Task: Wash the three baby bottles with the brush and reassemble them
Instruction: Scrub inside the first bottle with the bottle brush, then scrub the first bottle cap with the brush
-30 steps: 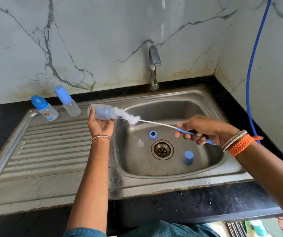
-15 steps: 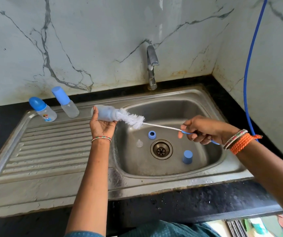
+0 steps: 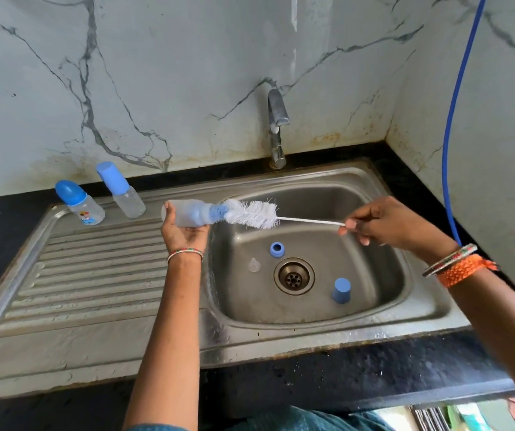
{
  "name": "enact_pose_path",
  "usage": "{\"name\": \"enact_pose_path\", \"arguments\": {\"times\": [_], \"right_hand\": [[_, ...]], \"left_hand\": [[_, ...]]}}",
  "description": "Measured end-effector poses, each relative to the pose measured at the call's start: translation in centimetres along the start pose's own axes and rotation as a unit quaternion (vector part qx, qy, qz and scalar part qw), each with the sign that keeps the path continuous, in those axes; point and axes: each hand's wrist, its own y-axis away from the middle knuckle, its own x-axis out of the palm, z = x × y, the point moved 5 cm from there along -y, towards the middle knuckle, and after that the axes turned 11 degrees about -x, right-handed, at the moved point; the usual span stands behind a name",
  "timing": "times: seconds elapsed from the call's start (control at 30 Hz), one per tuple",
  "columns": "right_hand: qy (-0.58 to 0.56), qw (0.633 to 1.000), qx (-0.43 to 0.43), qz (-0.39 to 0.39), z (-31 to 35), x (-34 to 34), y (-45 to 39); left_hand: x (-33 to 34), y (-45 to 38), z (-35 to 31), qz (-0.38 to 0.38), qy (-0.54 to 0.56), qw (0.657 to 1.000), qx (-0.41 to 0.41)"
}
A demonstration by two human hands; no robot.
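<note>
Head view: the left hand (image 3: 186, 233) cradles an uncapped baby bottle (image 3: 188, 213) from below, fingers curled around its cloudy, translucent body. The bottle lies on its side above the seam between drainboard and basin, mouth pointing toward three o'clock. The right hand (image 3: 386, 223) pinches the thin white wire stem of the bottle brush (image 3: 251, 214). The brush's white bristle head is almost wholly outside the bottle; only its blue tip sits in the neck. On the basin floor of the steel sink (image 3: 390, 318), a blue screw ring (image 3: 277, 249) lies at eleven o'clock from the drain (image 3: 294, 276), a clear teat (image 3: 254, 264) at nine o'clock, and a blue cap (image 3: 341, 290) stands at four o'clock. Two capped bottles stand at the drainboard's far left corner: one with a rounded blue cap and a printed label (image 3: 79, 203), and just beside it a tall-capped clear bottle (image 3: 121, 190). A tap (image 3: 277, 126) rises behind the basin.
</note>
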Motion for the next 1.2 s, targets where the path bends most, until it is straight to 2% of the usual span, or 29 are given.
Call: {"name": "enact_pose_path", "arguments": {"times": [0.13,0.23,0.3,0.37,0.47,0.53,0.57,0.6,0.63,0.67,0.7,0.73,0.77,0.8,0.83,0.9,0.97,1.07,1.13,1.2], "right_hand": [[0.079,0.997,-0.021,0.017,1.1,1.4,-0.4],[0.041,0.999,-0.018,0.000,0.9,-0.3,0.1],[0.035,0.999,-0.020,-0.002,0.9,-0.6,0.1],[0.138,0.990,-0.037,-0.019,1.3,0.5,-0.4],[0.242,0.950,-0.112,-0.165,2.1,1.0,0.1],[0.323,0.889,-0.204,-0.254,2.8,0.5,1.2],[0.349,0.865,-0.232,-0.278,3.0,0.5,1.6],[0.356,0.860,-0.228,-0.286,3.0,0.6,1.7],[0.337,0.885,-0.185,-0.263,2.9,0.7,1.3],[0.280,0.930,-0.110,-0.210,2.2,0.6,0.6],[0.185,0.975,-0.022,-0.119,1.3,0.8,-0.3],[0.065,0.996,0.062,-0.002,0.2,1.5,-0.6],[-0.055,0.984,0.135,0.103,-0.6,2.4,-0.4],[-0.152,0.957,0.185,0.164,-1.3,3.0,0.1],[-0.212,0.935,0.213,0.189,-2.0,3.3,0.5],[-0.252,0.920,0.230,0.194,-3.3,2.9,1.6],[-0.242,0.931,0.224,0.155,-5.1,1.8,2.7],[-0.186,0.964,0.192,-0.011,-8.7,-0.2,4.6],[-0.002,0.977,0.150,-0.148,-10.1,-1.0,5.9],[0.150,0.948,0.144,-0.241,-10.8,-0.9,6.6]], "left_hand": [[0.9,0.6,1.7,-0.014,-0.054,0.998,-0.010],[0.6,-0.2,-0.3,-0.015,-0.005,1.000,0.004],[1.2,-0.2,-0.6,0.003,-0.016,1.000,0.012],[2.3,0.1,0.6,0.022,-0.060,0.998,0.007],[1.8,-0.3,0.9,0.003,-0.049,0.999,-0.005],[0.9,-0.6,0.5,-0.011,-0.021,1.000,-0.008],[0.8,-0.5,0.7,-0.012,-0.013,1.000,-0.011],[0.8,-0.3,1.3,-0.009,-0.017,1.000,-0.019],[0.8,-0.1,2.2,-0.007,-0.032,0.999,-0.030],[0.7,0.2,3.0,-0.011,-0.047,0.998,-0.038],[0.5,0.4,3.6,-0.012,-0.049,0.998,-0.046],[0.1,0.4,3.8,-0.009,-0.047,0.998,-0.051],[-0.4,0.1,3.9,-0.005,-0.048,0.998,-0.051],[-0.9,0.0,3.7,-0.011,-0.048,0.998,-0.043],[-1.3,-0.3,3.5,-0.015,-0.043,0.998,-0.034],[-1.4,-1.0,2.3,-0.027,-0.016,1.000,0.000],[-1.3,-1.4,0.0,-0.024,0.023,0.998,0.046],[-1.9,-2.1,-3.5,-0.004,0.096,0.991,0.094],[-1.6,-2.5,-2.5,-0.004,0.095,0.994,0.054],[-0.6,-2.6,1.0,-0.015,0.022,1.000,-0.015]]}}
